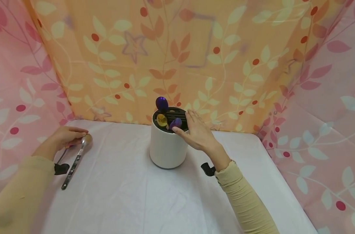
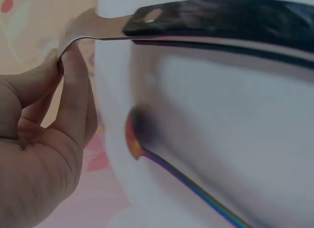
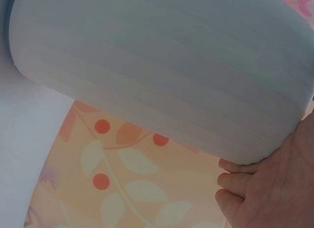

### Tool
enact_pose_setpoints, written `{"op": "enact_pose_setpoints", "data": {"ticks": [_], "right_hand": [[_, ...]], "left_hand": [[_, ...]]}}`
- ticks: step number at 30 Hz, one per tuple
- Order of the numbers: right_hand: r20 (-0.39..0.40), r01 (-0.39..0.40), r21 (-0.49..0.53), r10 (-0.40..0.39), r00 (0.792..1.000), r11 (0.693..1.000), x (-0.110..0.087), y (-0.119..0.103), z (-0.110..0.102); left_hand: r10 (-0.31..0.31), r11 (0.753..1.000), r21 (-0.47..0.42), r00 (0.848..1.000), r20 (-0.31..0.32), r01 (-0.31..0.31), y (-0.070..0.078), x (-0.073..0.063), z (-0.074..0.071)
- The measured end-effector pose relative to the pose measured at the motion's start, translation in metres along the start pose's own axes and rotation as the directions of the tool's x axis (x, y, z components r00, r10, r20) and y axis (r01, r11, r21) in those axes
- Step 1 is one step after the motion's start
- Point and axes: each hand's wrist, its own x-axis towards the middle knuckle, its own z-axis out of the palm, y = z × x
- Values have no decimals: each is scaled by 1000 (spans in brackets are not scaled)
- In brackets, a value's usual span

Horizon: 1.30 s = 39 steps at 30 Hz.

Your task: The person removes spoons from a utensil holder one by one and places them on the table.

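Observation:
My left hand (image 1: 60, 139) pinches a spoon with a dark marbled handle (image 1: 74, 167) at its metal bowl end, thumb and fingers meeting there in the left wrist view (image 2: 54, 115). Beneath it, a rainbow-coloured spoon (image 2: 184, 178) lies on the white cloth, mostly hidden by the hand in the head view. My right hand (image 1: 199, 131) rests against the right side of a white utensil holder (image 1: 168, 149), its fingers straight along the wall and its thumb over the rim. Two purple spoons (image 1: 162, 104) and a gold spoon (image 1: 162, 120) stand in the holder's black slotted top.
A white cloth (image 1: 116, 195) covers the table. Behind it hangs an orange leaf-patterned curtain (image 1: 195, 74), with pink patterned curtains (image 1: 321, 107) at both sides. Each wrist carries a small black camera mount (image 1: 208, 169).

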Motion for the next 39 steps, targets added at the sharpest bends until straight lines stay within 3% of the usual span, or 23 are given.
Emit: {"op": "enact_pose_setpoints", "data": {"ticks": [5, 10, 16, 19, 28, 34, 39], "right_hand": [[-3, 5, -4, -5, 1000, 1000, 1, 0, 0], [-7, 5, -8, -5, 1000, 1000, 1, 0, 1], [-15, 15, -3, -15, 1000, 1000, 1, -1, 3], [-14, 19, 3, -19, 1000, 1000, 1, -2, 3], [-8, 7, 17, -7, 1000, 1000, 0, -1, 2], [-9, 5, 11, -5, 1000, 1000, 0, 0, 1], [-10, 6, 3, -6, 1000, 1000, 1, 1, 1]], "left_hand": [[57, 998, 4, 995, -79, -57, -16, 3, 1], [92, 988, 138, 982, -164, -70, -25, 9, 4], [146, 950, 305, 955, -258, -62, -31, 14, 7], [159, 936, 349, 946, -283, -53, -35, 13, 9], [216, 892, 448, 929, -299, -63, -36, 9, 9], [273, 832, 547, 926, -262, -90, -33, 5, 12], [306, 802, 585, 924, -229, -120, -32, 5, 17]]}}
